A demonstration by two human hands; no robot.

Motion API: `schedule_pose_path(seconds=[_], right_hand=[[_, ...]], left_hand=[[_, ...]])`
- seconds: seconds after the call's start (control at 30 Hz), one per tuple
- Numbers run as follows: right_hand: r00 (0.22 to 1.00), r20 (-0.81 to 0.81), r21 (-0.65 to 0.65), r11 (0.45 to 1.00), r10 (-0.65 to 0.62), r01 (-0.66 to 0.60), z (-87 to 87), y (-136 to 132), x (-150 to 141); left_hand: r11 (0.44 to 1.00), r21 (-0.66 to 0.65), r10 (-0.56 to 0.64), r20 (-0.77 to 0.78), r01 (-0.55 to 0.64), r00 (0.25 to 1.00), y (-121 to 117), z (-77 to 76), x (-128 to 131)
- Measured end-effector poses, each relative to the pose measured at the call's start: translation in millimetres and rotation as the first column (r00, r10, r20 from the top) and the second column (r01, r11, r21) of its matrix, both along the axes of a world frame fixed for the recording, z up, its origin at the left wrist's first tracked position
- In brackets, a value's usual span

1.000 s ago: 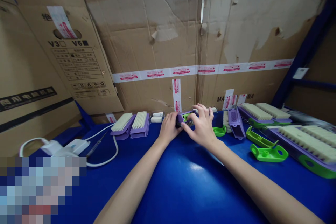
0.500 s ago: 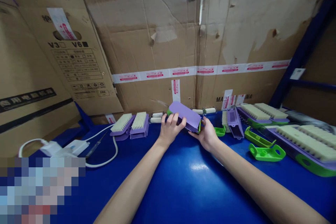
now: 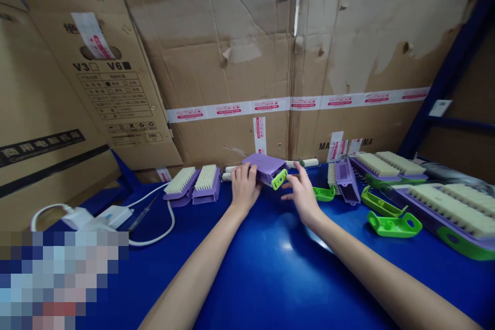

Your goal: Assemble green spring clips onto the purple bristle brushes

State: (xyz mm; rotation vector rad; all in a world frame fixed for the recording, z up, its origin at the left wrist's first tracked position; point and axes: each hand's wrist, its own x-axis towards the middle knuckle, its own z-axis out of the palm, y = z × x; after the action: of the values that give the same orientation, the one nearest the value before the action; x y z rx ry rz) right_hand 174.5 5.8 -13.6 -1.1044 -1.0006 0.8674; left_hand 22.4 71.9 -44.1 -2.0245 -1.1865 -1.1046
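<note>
My left hand (image 3: 243,185) grips a purple brush (image 3: 265,167) with a green handle end, holding it back side up just above the blue table (image 3: 270,268). My right hand (image 3: 301,193) hovers just right of the brush, fingers apart and holding nothing. Two purple brushes (image 3: 193,181) lie bristles up to the left of my left hand. Loose green handles (image 3: 392,224) and another small green piece (image 3: 324,193) lie to the right of my right hand.
Worn cardboard sheets (image 3: 247,62) wall the back and left. Several purple and green brushes (image 3: 390,165) are stacked at the right, with a long stack (image 3: 456,214) at the far right. A white adapter and cable (image 3: 112,216) lie at the left. White rollers (image 3: 307,163) sit by the cardboard.
The brush was turned over from its open side to its purple back, then shifted left in my left hand. My right hand has let go of it and opened.
</note>
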Motion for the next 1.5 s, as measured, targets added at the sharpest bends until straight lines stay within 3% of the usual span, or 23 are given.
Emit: schedule_pose_path(seconds=[0.07,0.13,0.23,0.3,0.43,0.67,1.03,1.37,1.5], right_hand=[[0.909,0.384,0.257,0.965,-0.159,0.061,-4.4,-0.3,3.8],[0.694,0.634,0.474,0.88,-0.342,0.0,-6.2,-0.5,8.1],[0.417,0.756,0.604,0.784,-0.505,-0.145,-3.8,0.8,15.3],[0.34,0.759,0.637,0.741,-0.555,-0.212,0.0,3.0,20.7],[0.261,0.773,0.634,0.702,-0.577,-0.324,9.4,6.4,30.1],[0.144,0.798,0.591,0.712,-0.585,-0.378,15.6,3.2,30.2],[0.108,0.761,0.623,0.675,-0.639,-0.397,11.5,5.1,21.8],[-0.029,0.77,0.562,0.7,-0.637,-0.44,20.2,-1.5,28.9],[-0.014,0.77,0.571,0.699,-0.637,-0.43,20.6,-3.4,26.4]], left_hand=[[0.997,-0.045,-0.055,0.056,0.058,0.997,1.9,-0.4,-1.1],[0.986,-0.082,-0.135,0.112,0.144,0.985,3.8,-1.4,-2.1],[0.961,-0.116,-0.233,0.151,0.251,0.961,6.4,-2.8,-3.2],[0.952,-0.126,-0.261,0.15,0.28,0.954,7.4,-3.3,-3.5],[0.946,-0.141,-0.273,0.145,0.293,0.951,8.3,-3.2,-2.7],[0.943,-0.145,-0.28,0.132,0.298,0.951,9.2,-3.9,-2.4],[0.934,-0.162,-0.295,0.143,0.317,0.945,9.0,-2.7,-2.8],[0.941,-0.148,-0.286,0.135,0.305,0.949,9.1,-3.1,-0.9],[0.939,-0.151,-0.29,0.132,0.308,0.948,8.4,-2.6,-0.9]])
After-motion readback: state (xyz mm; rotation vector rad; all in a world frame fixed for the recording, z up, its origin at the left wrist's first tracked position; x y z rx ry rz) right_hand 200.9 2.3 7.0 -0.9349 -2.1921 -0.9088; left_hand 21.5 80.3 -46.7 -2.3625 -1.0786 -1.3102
